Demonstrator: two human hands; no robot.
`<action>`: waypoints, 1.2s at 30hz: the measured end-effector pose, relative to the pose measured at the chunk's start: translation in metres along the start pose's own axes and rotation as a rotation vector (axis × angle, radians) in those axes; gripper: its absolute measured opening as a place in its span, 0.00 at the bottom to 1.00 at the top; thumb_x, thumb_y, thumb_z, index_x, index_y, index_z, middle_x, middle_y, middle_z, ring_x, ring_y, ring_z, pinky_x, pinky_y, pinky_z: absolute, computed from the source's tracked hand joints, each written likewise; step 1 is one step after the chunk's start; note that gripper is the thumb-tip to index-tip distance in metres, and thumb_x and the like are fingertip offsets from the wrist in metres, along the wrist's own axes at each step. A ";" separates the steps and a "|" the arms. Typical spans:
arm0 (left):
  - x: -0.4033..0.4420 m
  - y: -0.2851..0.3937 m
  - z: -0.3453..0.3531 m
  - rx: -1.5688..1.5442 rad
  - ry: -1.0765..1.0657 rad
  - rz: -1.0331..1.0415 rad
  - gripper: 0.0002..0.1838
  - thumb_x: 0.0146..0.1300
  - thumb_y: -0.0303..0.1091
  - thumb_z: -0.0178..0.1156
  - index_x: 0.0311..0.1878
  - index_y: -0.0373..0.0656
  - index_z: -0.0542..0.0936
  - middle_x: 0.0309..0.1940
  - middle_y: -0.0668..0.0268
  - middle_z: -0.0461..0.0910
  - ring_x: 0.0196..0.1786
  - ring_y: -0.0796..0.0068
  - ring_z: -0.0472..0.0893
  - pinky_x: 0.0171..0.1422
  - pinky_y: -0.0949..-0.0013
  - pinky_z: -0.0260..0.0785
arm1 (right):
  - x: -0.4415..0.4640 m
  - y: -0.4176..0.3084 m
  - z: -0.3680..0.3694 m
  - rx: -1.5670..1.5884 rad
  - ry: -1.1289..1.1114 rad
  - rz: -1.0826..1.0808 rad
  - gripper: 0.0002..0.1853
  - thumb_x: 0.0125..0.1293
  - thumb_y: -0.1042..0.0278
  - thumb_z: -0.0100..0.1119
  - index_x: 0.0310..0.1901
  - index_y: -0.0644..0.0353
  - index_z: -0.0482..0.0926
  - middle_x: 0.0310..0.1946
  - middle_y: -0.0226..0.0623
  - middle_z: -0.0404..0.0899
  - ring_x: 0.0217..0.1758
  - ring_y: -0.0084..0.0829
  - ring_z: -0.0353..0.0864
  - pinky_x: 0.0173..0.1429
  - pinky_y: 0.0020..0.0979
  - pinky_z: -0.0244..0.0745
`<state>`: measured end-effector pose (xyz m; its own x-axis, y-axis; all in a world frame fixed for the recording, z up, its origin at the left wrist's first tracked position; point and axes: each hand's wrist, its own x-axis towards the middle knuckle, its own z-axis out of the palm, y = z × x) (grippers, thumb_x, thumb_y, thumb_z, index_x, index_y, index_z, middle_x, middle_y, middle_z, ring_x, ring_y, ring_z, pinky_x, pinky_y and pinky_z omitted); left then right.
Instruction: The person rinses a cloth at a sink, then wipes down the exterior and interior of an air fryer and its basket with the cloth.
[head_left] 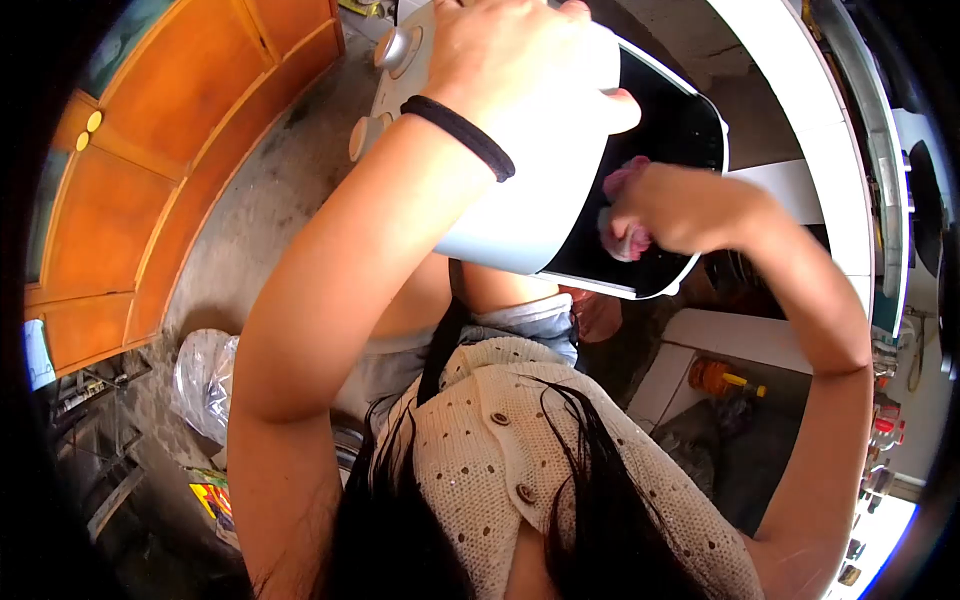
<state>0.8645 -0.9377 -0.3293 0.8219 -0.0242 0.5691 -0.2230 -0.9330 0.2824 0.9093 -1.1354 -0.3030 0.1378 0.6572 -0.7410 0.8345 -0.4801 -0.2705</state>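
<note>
A white and pale blue air fryer body [530, 205] with two silver knobs is tipped over above my lap, its dark open cavity [672, 125] facing right. My left hand [515, 60], with a black band at the wrist, grips its upper part. The thumb stretches to the edge of the opening, and the other fingertips are partly cut off by the frame's top. At the cavity, my right hand [685, 208] is closed on a crumpled pink and white cloth [628, 238]. That hand is slightly blurred.
Orange wooden cabinets [120, 210] curve along the left. A clear plastic bag [205, 385] lies on the grey floor. To the right are a white tiled counter edge [835, 150] and, lower down, a bottle of amber liquid [712, 377] with a yellow cap.
</note>
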 end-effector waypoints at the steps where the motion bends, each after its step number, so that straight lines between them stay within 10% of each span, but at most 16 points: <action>1: -0.003 0.001 0.001 -0.017 0.019 -0.002 0.31 0.46 0.56 0.58 0.44 0.38 0.79 0.40 0.50 0.75 0.50 0.53 0.71 0.54 0.50 0.63 | -0.001 0.001 -0.017 0.078 0.004 0.035 0.09 0.56 0.75 0.52 0.34 0.61 0.83 0.37 0.45 0.82 0.45 0.40 0.81 0.48 0.35 0.73; 5: -0.005 0.020 -0.018 0.011 -0.057 -0.012 0.29 0.46 0.55 0.59 0.43 0.39 0.79 0.41 0.49 0.75 0.51 0.53 0.71 0.57 0.48 0.61 | 0.041 0.006 -0.028 0.195 0.482 0.369 0.09 0.60 0.76 0.52 0.37 0.62 0.82 0.43 0.47 0.81 0.47 0.38 0.81 0.53 0.36 0.72; 21: -0.006 0.029 -0.034 0.054 -0.206 -0.082 0.27 0.53 0.52 0.58 0.44 0.36 0.78 0.46 0.52 0.76 0.55 0.57 0.72 0.61 0.47 0.61 | 0.051 -0.012 0.005 0.055 -0.426 0.246 0.12 0.65 0.80 0.44 0.32 0.65 0.81 0.32 0.43 0.83 0.34 0.30 0.82 0.39 0.33 0.76; 25: -0.007 0.039 -0.034 0.099 -0.198 -0.099 0.27 0.53 0.52 0.58 0.46 0.37 0.78 0.48 0.51 0.75 0.57 0.56 0.71 0.64 0.45 0.59 | -0.011 -0.024 -0.016 0.215 -0.640 0.037 0.15 0.53 0.80 0.47 0.37 0.63 0.83 0.33 0.45 0.82 0.36 0.36 0.82 0.40 0.35 0.74; 28: -0.005 0.039 -0.027 0.117 -0.159 -0.084 0.28 0.53 0.52 0.59 0.48 0.38 0.77 0.49 0.52 0.74 0.57 0.55 0.70 0.65 0.44 0.58 | -0.059 -0.035 -0.026 -0.017 -0.449 0.047 0.13 0.52 0.80 0.48 0.38 0.65 0.81 0.32 0.45 0.82 0.36 0.34 0.82 0.42 0.35 0.75; 32: -0.001 0.034 -0.015 0.043 -0.155 -0.039 0.29 0.51 0.52 0.60 0.50 0.40 0.77 0.50 0.50 0.74 0.58 0.51 0.68 0.66 0.41 0.54 | -0.114 0.012 -0.017 0.555 0.489 0.022 0.10 0.61 0.76 0.54 0.44 0.64 0.76 0.35 0.33 0.81 0.32 0.26 0.81 0.39 0.27 0.77; 36: 0.002 0.024 0.006 0.229 -0.051 -0.042 0.40 0.42 0.62 0.61 0.57 0.47 0.75 0.51 0.56 0.74 0.57 0.58 0.71 0.58 0.50 0.61 | -0.128 0.022 0.016 1.248 0.616 0.078 0.18 0.61 0.76 0.56 0.54 0.63 0.72 0.43 0.37 0.80 0.44 0.28 0.81 0.50 0.30 0.78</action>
<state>0.8639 -0.9620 -0.3257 0.8548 0.0037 0.5189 -0.0680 -0.9906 0.1190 0.9016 -1.2396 -0.2236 0.6435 0.5954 -0.4811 -0.1627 -0.5077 -0.8460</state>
